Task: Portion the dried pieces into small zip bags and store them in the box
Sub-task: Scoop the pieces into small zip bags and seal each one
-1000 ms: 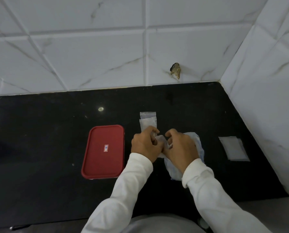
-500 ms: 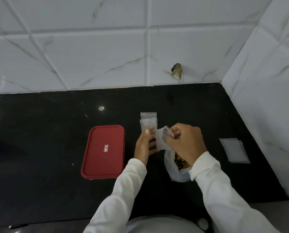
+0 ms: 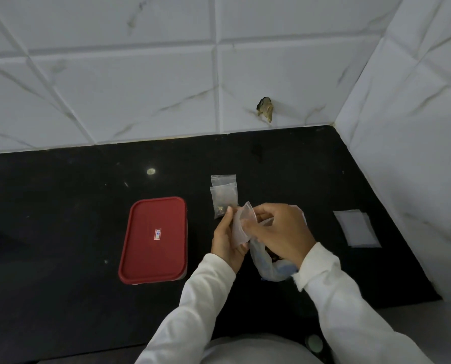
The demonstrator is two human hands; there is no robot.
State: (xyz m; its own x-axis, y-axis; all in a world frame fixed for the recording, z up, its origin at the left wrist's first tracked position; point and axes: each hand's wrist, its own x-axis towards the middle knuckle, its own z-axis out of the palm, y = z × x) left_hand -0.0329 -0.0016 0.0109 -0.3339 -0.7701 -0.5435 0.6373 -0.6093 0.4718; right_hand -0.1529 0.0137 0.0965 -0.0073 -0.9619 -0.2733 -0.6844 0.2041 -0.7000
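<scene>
A small clear zip bag [image 3: 239, 227] is held upright between both hands above the black counter. My left hand [image 3: 225, 241] grips its left side from below, and my right hand [image 3: 277, 231] pinches its top edge. Under my right hand lies a larger plastic bag [image 3: 267, 266] with dark dried pieces showing inside. Two small zip bags [image 3: 224, 195], overlapping, lie on the counter just beyond my hands; the nearer one has brown pieces in it. The box with a red lid [image 3: 153, 240], closed, sits to the left.
Flat empty zip bags [image 3: 357, 228] lie stacked at the right near the tiled side wall. White tiled walls close off the counter's back and right. The counter's front edge runs along the bottom.
My hands have lifted apart from over the big bag, and the small zip bag now stands up between them. My right hand has risen and moved left toward the bag's mouth.
</scene>
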